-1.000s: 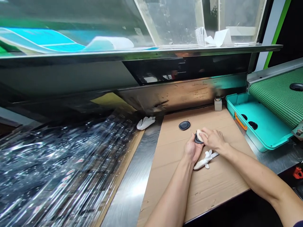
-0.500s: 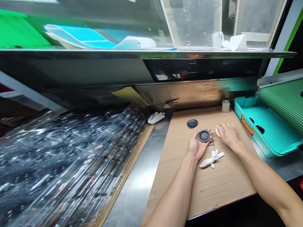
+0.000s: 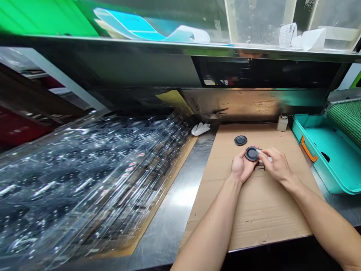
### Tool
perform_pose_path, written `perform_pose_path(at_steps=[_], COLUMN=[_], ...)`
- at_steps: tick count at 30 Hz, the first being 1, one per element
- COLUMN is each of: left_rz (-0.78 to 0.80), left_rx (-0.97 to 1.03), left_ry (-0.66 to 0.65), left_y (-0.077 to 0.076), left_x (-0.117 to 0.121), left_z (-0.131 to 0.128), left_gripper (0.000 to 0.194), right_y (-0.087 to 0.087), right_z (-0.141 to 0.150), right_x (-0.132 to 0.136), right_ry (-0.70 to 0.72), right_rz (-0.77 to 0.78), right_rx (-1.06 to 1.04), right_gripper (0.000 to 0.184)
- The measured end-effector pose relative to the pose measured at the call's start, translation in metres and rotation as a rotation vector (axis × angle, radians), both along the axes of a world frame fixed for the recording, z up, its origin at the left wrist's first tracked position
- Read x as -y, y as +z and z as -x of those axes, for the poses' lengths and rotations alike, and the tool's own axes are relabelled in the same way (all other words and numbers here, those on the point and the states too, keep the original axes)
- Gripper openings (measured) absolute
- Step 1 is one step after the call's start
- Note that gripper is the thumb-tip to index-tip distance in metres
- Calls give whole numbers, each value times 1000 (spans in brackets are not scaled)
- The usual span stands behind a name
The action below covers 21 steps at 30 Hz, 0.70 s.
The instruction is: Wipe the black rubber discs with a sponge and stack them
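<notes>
On the upturned palm of my left hand [image 3: 241, 165] rests a round black disc [image 3: 251, 154] with a raised ring, its rim gripped by the fingers. My right hand [image 3: 278, 163] is closed in a pinch on a small white cloth [image 3: 264, 157], which meets the disc's right edge. Much of the cloth is hidden by the fingers. Just beyond the left hand, a second black disc [image 3: 240, 140] lies flat on the cardboard sheet [image 3: 254, 210]. Dark marks on the cardboard show below the hands.
A small bottle [image 3: 282, 122] stands at the cardboard's far right corner. To the right is a teal bin [image 3: 332, 180] with an orange handle and a dark piece inside. Stacked clear plastic trays [image 3: 93, 180] fill the left side. A crumpled white cloth [image 3: 200, 129] lies behind them.
My right hand has moved in to the disc with white cloth in its fingers. The crumpled white cloth that lay in front of my hands no longer shows there. The view has shifted left.
</notes>
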<state>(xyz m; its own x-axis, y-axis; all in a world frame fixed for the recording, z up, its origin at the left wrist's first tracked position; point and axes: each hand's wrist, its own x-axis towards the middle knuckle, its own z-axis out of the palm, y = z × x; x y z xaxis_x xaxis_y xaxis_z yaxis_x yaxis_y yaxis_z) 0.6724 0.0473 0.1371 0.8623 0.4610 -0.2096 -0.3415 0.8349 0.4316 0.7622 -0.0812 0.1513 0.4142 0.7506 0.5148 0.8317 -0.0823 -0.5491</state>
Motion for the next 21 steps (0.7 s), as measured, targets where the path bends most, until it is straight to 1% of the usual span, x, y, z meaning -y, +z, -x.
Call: perform_pose_path(at_steps=[2,4,5,8,9,10,13,14,16,18,19,21], left_rz=[3,5,6,7,5,2,-10,-11,-10,-7,-2,14], left_rx=[9,18,11,-44,-59,-65,-46,-49,-70,-76,-69,-50], left_ry=[-44,-47,-35,-14,-18,-24,-37,-47,-67,-48,-22,50], left_y=[1,2,3,4,3,3,1,0,0,3,5,10], left_x=[12,21,24,23,21,19,19,19,18,11,6,-6], left_z=[-5,-7,-6,-2,0,1,0,-1,-2,1,4,11], left_gripper=[35,36,37,40,41,41,40,39,37,37,37,36], right_y=[-3,-6,-8,-12,-13,-13,-15,-16,-18,-20,-20,-19], right_z=[-1,2,4,7,7,6,4,4,5,6,5,2], right_x=[-5,-7,-7,-6,-5,-4,-5,-6,-8,-8,-7,-3], right_ry=[-129,-155,-128,85,130,127,-42,-56,30,129,145,132], right_rz=[-23,-1,13,88,121,148,147,132,106,94,90,82], right_rx=[56,141,181,277,304,326,339,331,311,264,225,143], right_gripper=[19,20,22,26,27,28,29,29,27,25,24,24])
